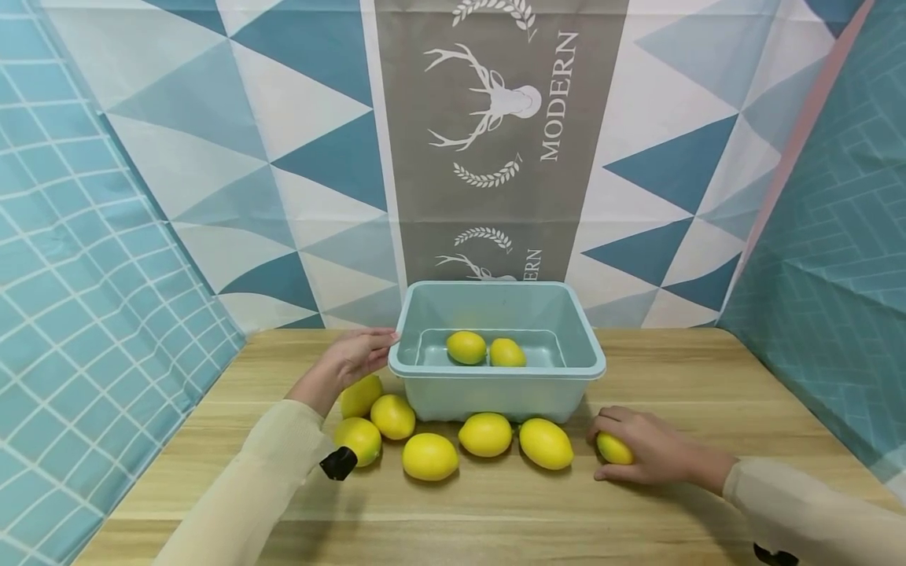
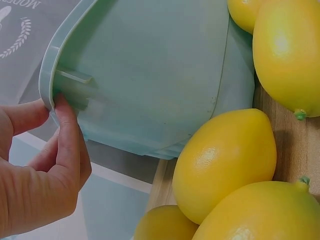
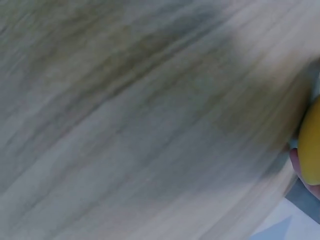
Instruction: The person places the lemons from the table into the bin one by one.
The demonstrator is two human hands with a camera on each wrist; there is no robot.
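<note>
A light blue plastic bin [image 1: 495, 397] stands on the wooden table, with two lemons inside, one a lemon [image 1: 466, 347] left of the other lemon [image 1: 507, 353]. My left hand [image 1: 362, 355] pinches the bin's left rim between thumb and fingers, as the left wrist view shows closely. Right of the bin, my right hand [image 1: 647, 446] grips a lemon [image 1: 613, 449], its fingers curled round it low over the table. In the right wrist view only part of that lemon [image 3: 312, 142] and a fingertip show at the right edge.
Several lemons lie in front of the bin, among them a lemon [image 1: 430, 457] in the middle and a lemon [image 1: 546, 444] nearer my right hand. Others cluster under my left forearm. Behind the wooden table [image 1: 495, 519] hangs a patterned cloth [image 1: 318, 157]; tiled sheets flank both sides.
</note>
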